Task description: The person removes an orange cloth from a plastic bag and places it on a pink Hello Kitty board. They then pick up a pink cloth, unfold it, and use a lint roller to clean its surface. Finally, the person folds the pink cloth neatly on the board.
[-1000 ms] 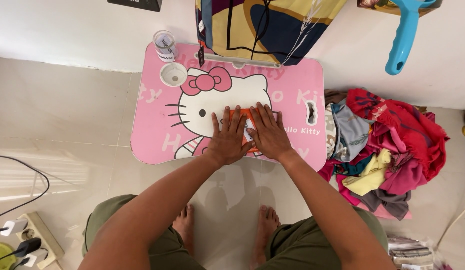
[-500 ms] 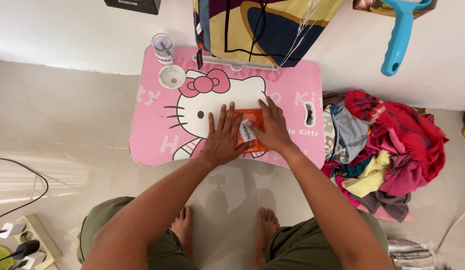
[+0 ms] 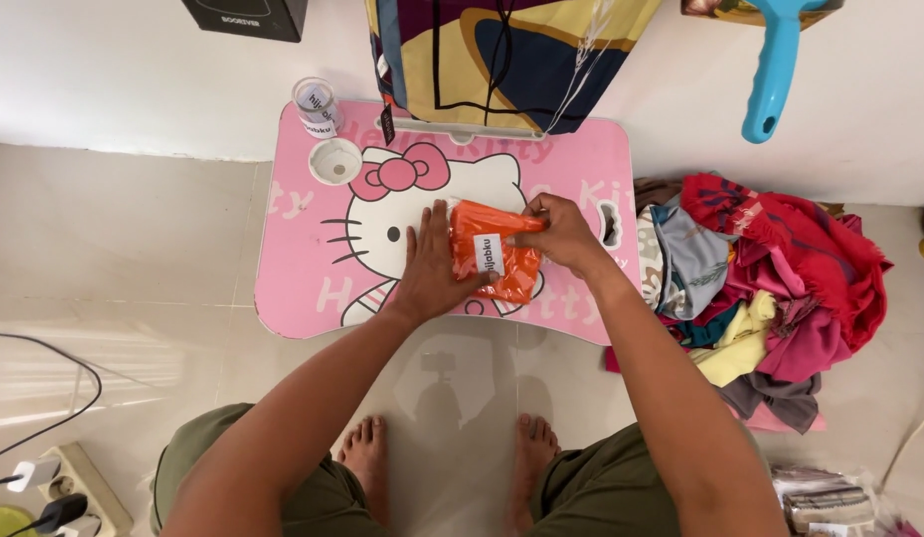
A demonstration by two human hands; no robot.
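Two bare hands meet over what we see from above, so we start with the biggest thing: a pink lap table point(image 3: 303, 259) with a cartoon cat printed on it, standing on a pale tile floor. Off its right edge lies a pile of clothes point(image 3: 770, 288), reds, greys and yellow heaped together. Against its far edge leans a patterned cloth point(image 3: 482, 60), and a blue handle point(image 3: 770, 80) hangs beyond the far right corner.

Near the middle of the tabletop, towards the near edge, sits an orange packet point(image 3: 497, 259), folded cloth in clear wrap with a small white label. Our left hand point(image 3: 432, 273) lies flat, palm down, fingers spread, pressing the packet's left side. Our right hand point(image 3: 561, 234) pinches its far right corner, fingers closed on the wrap.

At the far left corner stand a small clear jar point(image 3: 318, 106) and a white cup hole point(image 3: 336, 161).

We judge the slick wrap the main risk: it could slide under the flat palm, or the pinch could tear the film or let the fold inside shift.
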